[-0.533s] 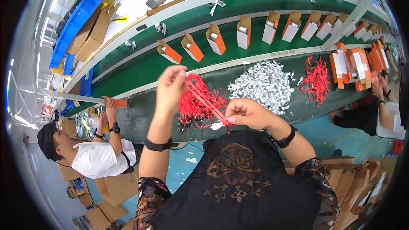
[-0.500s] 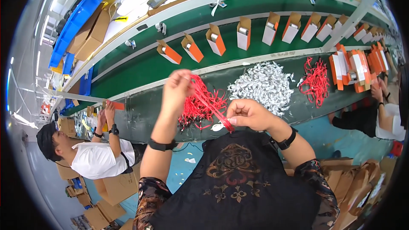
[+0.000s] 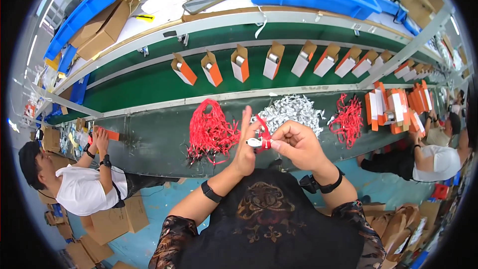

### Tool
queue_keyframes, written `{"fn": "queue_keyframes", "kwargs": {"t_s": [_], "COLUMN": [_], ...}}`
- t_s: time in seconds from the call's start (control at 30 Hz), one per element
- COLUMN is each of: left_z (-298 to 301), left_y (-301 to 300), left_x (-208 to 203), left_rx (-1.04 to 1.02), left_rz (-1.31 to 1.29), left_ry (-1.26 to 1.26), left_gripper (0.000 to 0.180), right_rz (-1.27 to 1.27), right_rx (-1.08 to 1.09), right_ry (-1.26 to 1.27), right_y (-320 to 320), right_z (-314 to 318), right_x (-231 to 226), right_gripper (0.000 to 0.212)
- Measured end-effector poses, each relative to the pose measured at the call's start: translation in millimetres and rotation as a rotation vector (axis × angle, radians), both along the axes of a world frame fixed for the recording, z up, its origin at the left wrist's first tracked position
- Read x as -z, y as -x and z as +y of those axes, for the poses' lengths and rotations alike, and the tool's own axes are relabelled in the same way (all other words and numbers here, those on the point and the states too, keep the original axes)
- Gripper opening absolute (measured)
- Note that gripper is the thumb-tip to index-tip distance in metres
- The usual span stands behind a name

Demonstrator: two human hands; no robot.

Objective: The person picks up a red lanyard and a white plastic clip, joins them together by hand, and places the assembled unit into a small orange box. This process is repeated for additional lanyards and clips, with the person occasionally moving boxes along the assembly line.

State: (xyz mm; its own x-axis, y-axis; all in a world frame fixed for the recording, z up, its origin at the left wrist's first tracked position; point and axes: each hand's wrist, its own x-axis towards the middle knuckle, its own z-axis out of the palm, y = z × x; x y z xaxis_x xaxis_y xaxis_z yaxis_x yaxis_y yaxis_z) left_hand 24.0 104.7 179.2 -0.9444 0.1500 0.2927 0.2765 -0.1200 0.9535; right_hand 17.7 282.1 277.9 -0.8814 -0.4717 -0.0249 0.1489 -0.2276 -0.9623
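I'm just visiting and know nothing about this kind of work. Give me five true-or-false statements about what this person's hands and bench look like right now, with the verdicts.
1. The right hand pinches a red strap. True.
2. The left hand is clenched in a fist. False: its fingers are stretched upward.
3. The row of orange-and-white boxes stands with the tops open. True.
4. The white pile lies to the left of the larger red pile. False: it lies to the right of it.
5. Both of the person's wrists are bare. False: a black band is on the left wrist and another on the right.
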Motion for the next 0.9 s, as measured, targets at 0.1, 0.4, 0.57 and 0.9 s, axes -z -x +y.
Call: {"fn": "queue_keyframes", "kwargs": {"t_s": [0.1,0.4,0.57,0.9], "left_z": [0.0,10.2,-7.0,-48.0], "left_y": [11.4,-2.4,3.6,-24.7], "left_x": [-9.1,-31.8,-26.4,-61.9], "left_rx": [-0.092,0.256,0.324,-0.127], "left_rz": [0.341,-0.210,-0.019,0.396], "left_ry": [0.013,-0.502,0.138,0.840], "left_gripper": [0.084,0.108,0.031,0.023], "right_rz": [-0.008,-0.083,-0.209,1.079], "right_rx": [0.042,0.088,0.054,0.290], "right_ry": [0.046,0.139,0.108,-0.921], "right_y": [3.3,11.3,11.2,20.8], "right_z": [-5.9,-9.8,-5.8,-14.0], "right_x": [-9.5,-20.9,-29.3,8.5], "right_gripper": [0.012,0.012,0.024,0.021]}}
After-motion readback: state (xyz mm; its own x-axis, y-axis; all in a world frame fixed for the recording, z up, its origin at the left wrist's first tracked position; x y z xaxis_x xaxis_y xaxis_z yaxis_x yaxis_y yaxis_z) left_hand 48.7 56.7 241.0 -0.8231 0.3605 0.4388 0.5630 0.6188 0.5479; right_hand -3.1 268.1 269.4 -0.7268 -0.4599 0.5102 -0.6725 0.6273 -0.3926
